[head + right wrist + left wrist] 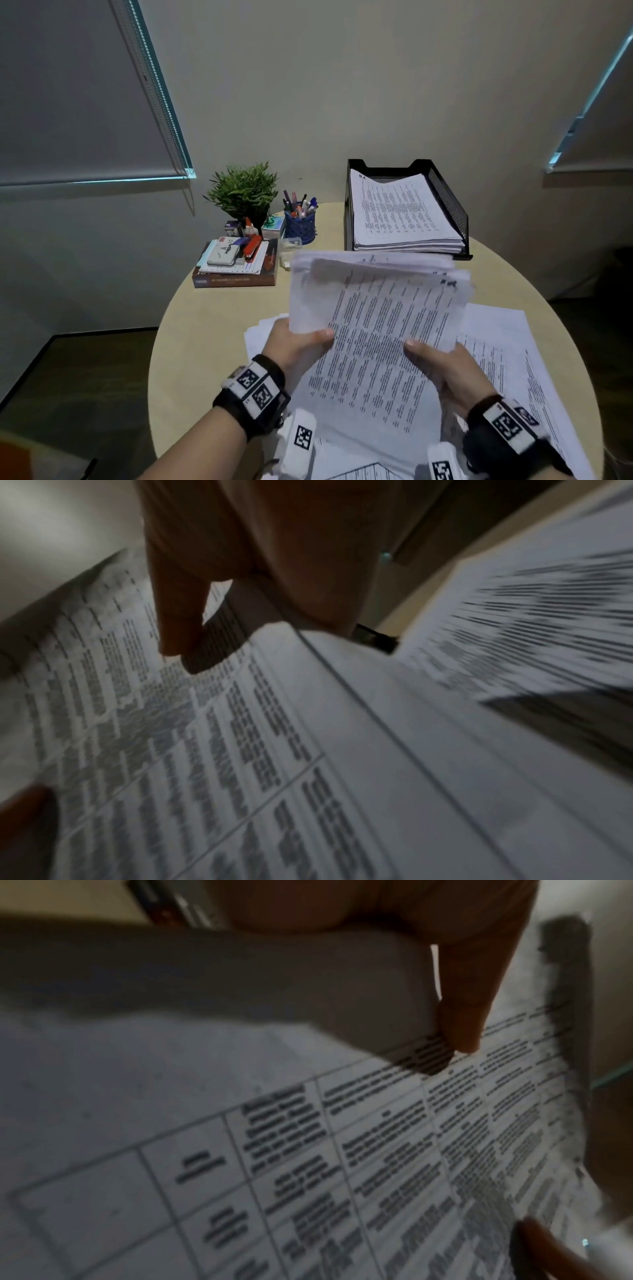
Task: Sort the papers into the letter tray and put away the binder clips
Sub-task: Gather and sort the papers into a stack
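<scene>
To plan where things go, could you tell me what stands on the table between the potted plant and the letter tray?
In the head view, a blue pen cup full of pens stands between the potted plant and the letter tray.

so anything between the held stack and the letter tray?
Nothing visible. Both hands, left hand and right hand, hold the paper stack above the table, and the letter tray sits just beyond it, open top, already part-filled.
</scene>
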`<state>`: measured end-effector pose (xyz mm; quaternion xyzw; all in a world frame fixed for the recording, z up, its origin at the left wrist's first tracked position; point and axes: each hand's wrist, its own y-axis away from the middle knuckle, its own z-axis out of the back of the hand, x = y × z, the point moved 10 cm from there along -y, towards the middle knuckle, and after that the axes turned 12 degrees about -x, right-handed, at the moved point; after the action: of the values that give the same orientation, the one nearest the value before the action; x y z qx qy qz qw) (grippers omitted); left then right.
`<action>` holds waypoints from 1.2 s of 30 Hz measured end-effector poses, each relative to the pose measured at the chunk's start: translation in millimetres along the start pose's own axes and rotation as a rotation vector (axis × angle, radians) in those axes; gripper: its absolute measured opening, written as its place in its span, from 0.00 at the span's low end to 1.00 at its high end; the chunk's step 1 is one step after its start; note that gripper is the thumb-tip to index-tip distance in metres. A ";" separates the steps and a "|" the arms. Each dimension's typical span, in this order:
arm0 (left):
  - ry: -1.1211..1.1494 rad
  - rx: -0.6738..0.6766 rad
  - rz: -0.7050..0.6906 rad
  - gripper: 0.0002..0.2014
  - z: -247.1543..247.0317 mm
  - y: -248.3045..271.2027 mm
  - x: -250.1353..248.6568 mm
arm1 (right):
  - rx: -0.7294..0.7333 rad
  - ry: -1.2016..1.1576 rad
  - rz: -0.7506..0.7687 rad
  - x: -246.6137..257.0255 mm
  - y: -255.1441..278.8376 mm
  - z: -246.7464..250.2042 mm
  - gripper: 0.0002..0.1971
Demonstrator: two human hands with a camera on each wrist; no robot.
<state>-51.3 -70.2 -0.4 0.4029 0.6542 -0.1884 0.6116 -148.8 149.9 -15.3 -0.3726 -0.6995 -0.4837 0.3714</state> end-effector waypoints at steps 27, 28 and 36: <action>0.106 -0.032 -0.219 0.29 -1.6 7.0 -45.9 | 0.001 0.130 0.476 64.6 21.8 -28.2 0.12; 0.069 -0.056 -0.188 0.30 1.5 6.7 -31.4 | 0.000 0.162 0.437 51.0 18.5 -25.7 0.13; 0.094 -0.002 -0.240 0.15 -12.2 5.5 -56.9 | 0.022 0.127 0.509 79.1 22.1 -31.1 0.13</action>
<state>-59.2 -74.7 57.3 0.3297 0.7259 -0.2405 0.5537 -159.7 138.7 71.0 -0.5012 -0.5638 -0.3895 0.5284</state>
